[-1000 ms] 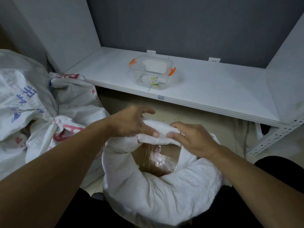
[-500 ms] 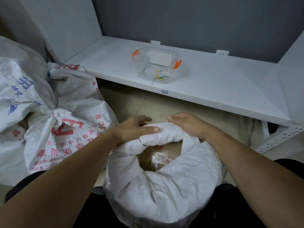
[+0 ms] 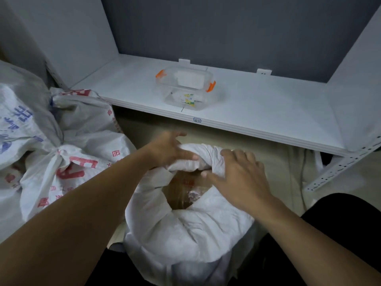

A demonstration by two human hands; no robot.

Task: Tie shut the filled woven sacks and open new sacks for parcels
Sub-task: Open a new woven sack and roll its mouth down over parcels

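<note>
Nearer now, my right hand (image 3: 239,174) curls round the rolled sack (image 3: 185,230) rim that my left hand (image 3: 169,148) also grips; still untied.

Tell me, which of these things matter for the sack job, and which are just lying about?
In the job: left hand, right hand, open white sack they grip, parcel inside it, tied sacks beside.
Just lying about: clear box, white shelf.

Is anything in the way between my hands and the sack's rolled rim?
Nothing visible. The left hand and right hand already grip the sack at its rolled far rim; the parcel lies lower, inside.
</note>
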